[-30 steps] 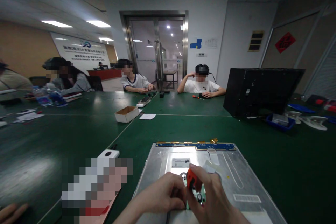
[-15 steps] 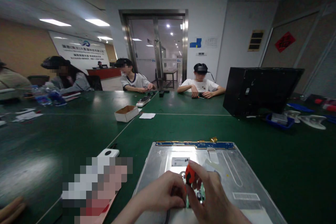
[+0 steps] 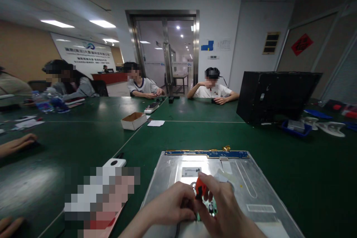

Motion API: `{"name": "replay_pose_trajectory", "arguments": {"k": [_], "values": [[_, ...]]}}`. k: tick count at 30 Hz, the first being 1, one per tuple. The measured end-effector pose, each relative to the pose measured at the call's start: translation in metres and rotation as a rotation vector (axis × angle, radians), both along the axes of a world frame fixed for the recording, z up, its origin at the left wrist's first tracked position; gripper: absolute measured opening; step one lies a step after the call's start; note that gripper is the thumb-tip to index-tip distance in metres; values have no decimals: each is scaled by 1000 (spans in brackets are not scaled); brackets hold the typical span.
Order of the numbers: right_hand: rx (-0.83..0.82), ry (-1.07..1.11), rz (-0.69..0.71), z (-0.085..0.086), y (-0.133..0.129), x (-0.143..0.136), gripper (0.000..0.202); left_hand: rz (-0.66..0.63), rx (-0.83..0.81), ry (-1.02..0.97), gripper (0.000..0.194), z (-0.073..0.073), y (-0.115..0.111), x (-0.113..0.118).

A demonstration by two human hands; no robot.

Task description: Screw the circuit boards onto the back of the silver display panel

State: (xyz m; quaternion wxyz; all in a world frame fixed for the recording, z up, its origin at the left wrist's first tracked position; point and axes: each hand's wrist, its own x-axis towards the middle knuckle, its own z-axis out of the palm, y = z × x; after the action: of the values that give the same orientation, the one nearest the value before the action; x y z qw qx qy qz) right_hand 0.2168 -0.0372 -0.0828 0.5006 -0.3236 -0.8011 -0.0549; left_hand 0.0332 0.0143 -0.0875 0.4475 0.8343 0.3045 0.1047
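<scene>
A silver metal display panel (image 3: 164,178) lies in front of me, with a blue circuit strip (image 3: 192,153) along its far edge. My right hand (image 3: 223,200) grips the red and black handle of a screwdriver (image 3: 199,186), held upright over a green circuit board (image 3: 212,208) on the panel. Close against it, my left hand (image 3: 178,200) is closed, fingers curled by the screwdriver's lower part. What those fingers pinch is hidden, and so is the screwdriver's tip.
A black monitor (image 3: 276,96) stands at the right, with a blue tray (image 3: 297,128) beside it. An open cardboard box (image 3: 134,122) sits farther off. Left of the panel lies a white device (image 3: 115,163), partly blurred. Another person's hand (image 3: 19,145) rests at the left; people sit opposite.
The screwdriver handle has turned slightly in my right hand; my left hand stays put. Another person's hand has appeared at the left, and a person opposite has raised one hand toward the face.
</scene>
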Motion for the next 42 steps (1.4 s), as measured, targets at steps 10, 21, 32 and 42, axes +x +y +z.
{"name": "replay_pose_trajectory", "arguments": {"k": [10,21,32,42], "values": [[60,23,14,1,4,-2,35,8,-41,-30,7,5,-2,1],[35,7,-31,6,-2,-3,34,34,-49,29,14,6,-2,1],[88,-4,7,0,3,-2,34,-26,-4,14,8,2,0,0],[38,-29,-77,0,-4,0,37,-14,-16,-15,5,2,-1,0]]}}
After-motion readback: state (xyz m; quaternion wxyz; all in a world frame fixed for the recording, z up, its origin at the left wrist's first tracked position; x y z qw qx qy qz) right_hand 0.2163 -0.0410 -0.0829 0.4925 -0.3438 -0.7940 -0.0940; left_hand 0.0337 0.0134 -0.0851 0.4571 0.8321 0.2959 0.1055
